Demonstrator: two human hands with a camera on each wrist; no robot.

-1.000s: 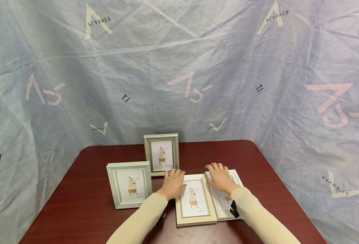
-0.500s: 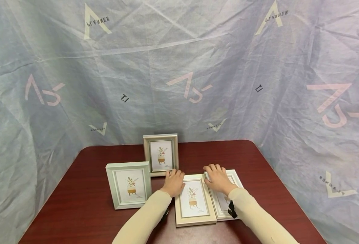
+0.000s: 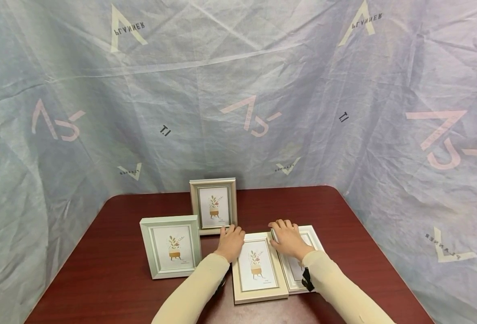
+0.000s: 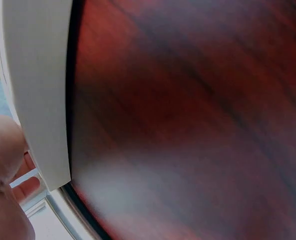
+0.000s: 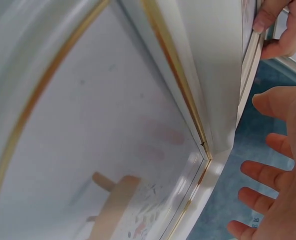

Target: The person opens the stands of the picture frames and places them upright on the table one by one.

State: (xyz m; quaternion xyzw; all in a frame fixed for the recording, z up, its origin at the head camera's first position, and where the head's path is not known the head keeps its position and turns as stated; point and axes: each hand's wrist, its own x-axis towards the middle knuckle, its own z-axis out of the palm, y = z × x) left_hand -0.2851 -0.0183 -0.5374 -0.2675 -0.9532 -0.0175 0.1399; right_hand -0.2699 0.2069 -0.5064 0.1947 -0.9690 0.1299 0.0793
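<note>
A cream picture frame (image 3: 260, 298) lies face up on the table, its print showing a potted plant. My left hand (image 3: 230, 244) is at its far left corner; in the right wrist view the left thumb and finger (image 5: 283, 42) pinch the frame's edge. Against its right side lies a white picture frame (image 3: 317, 240) with thin gold trim. Over that frame's far left part is my right hand (image 3: 289, 239). Its fingers (image 5: 260, 175) are spread and apart from the frame edge in the right wrist view. The hand and forearm hide part of the white frame.
A pale green frame (image 3: 147, 249) stands upright at the left, close to the left forearm. Behind the left hand stands a champagne-coloured frame (image 3: 194, 202). The dark red table (image 3: 295, 198) is enclosed by grey printed cloth (image 3: 206, 99).
The left hand and forearm have shifted slightly right along the cream frame's corner. My right hand has drifted a little left. All the frames stay in place.
</note>
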